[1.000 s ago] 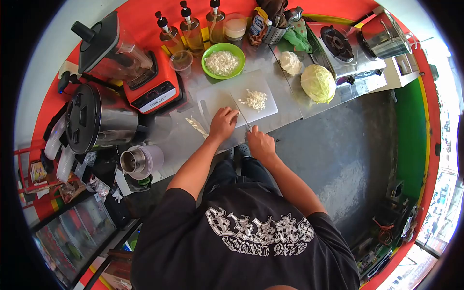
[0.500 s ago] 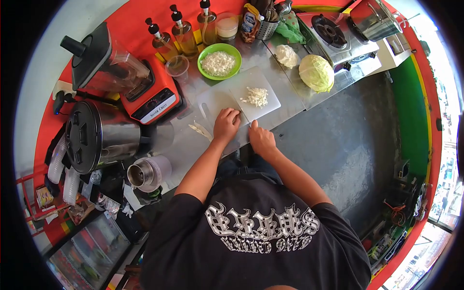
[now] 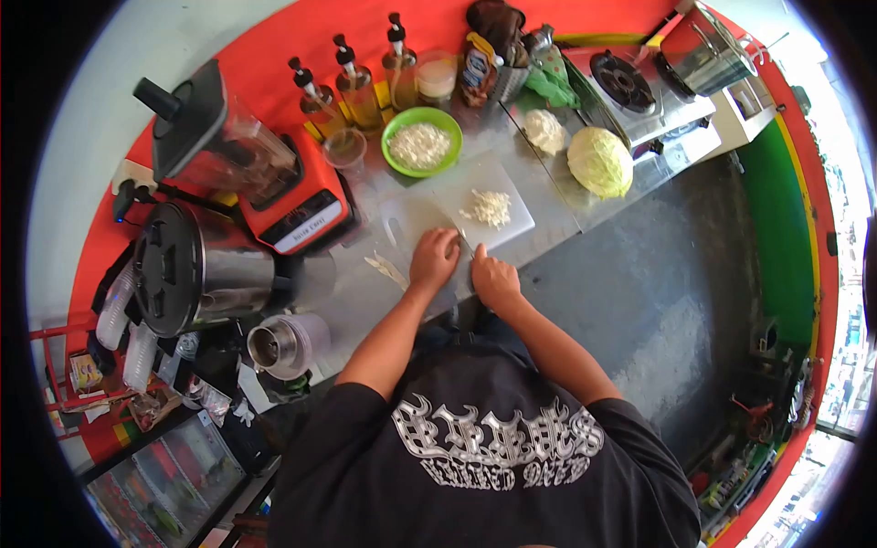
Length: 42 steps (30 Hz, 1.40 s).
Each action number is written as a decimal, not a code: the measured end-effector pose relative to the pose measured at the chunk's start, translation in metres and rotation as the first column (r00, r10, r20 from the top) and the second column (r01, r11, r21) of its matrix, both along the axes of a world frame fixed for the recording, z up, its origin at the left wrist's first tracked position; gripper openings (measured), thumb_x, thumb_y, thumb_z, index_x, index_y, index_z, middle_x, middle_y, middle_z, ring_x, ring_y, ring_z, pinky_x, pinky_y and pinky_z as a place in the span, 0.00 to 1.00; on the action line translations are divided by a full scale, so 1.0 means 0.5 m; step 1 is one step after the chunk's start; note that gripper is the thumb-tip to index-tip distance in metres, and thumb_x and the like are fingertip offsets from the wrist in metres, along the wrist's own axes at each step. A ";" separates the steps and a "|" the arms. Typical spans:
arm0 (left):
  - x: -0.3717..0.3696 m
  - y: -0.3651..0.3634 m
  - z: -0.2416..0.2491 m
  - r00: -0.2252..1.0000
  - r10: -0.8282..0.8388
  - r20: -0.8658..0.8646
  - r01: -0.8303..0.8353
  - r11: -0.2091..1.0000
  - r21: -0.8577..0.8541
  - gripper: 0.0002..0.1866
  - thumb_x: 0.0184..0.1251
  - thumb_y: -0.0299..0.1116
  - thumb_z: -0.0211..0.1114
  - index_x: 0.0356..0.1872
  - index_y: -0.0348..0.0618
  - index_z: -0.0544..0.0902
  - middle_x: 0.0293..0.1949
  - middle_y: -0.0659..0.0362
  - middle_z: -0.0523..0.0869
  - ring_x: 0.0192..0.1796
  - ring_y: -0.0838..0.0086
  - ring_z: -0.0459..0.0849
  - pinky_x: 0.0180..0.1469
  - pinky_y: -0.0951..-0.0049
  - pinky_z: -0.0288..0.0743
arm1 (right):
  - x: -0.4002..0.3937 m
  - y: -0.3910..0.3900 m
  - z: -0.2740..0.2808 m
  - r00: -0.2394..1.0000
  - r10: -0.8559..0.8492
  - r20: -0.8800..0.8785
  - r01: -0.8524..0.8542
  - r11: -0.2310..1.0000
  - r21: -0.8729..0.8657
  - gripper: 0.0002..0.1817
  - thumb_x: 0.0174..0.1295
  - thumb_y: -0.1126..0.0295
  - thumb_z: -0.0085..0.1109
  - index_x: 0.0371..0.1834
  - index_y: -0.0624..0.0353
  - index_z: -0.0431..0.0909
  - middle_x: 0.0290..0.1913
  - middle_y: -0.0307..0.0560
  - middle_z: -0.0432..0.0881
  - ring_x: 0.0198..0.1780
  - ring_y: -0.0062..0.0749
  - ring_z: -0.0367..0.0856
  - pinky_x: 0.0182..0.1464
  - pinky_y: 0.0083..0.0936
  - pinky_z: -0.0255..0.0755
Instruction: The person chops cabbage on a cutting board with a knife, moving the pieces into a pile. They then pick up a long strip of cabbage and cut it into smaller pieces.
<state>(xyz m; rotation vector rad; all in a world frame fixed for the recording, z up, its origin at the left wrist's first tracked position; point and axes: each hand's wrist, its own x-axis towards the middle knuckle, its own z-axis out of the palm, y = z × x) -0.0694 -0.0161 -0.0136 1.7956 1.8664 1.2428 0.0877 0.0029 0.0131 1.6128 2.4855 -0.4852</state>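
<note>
Frame centre: right hand [image 3: 496, 279] clamps knife [image 3: 467, 243]; left hand [image 3: 434, 260] curls alongside, probably guiding it, its fingers' hold can't be told.

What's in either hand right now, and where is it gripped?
The right hand holds the knife by its handle end, which the grip mostly hides. Whether the left hand holds anything cannot be told.
</note>
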 end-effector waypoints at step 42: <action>-0.028 -0.014 0.019 0.983 -0.086 -0.161 0.078 0.995 -0.056 0.05 0.60 0.28 0.68 0.36 0.39 0.85 0.38 0.54 0.84 0.46 0.55 0.80 0.52 0.58 0.76 | -0.017 0.011 0.056 0.996 0.093 -0.018 -0.092 0.995 0.041 0.06 0.71 0.71 0.45 0.44 0.60 0.68 0.32 0.59 0.89 0.36 0.52 0.91 0.39 0.45 0.84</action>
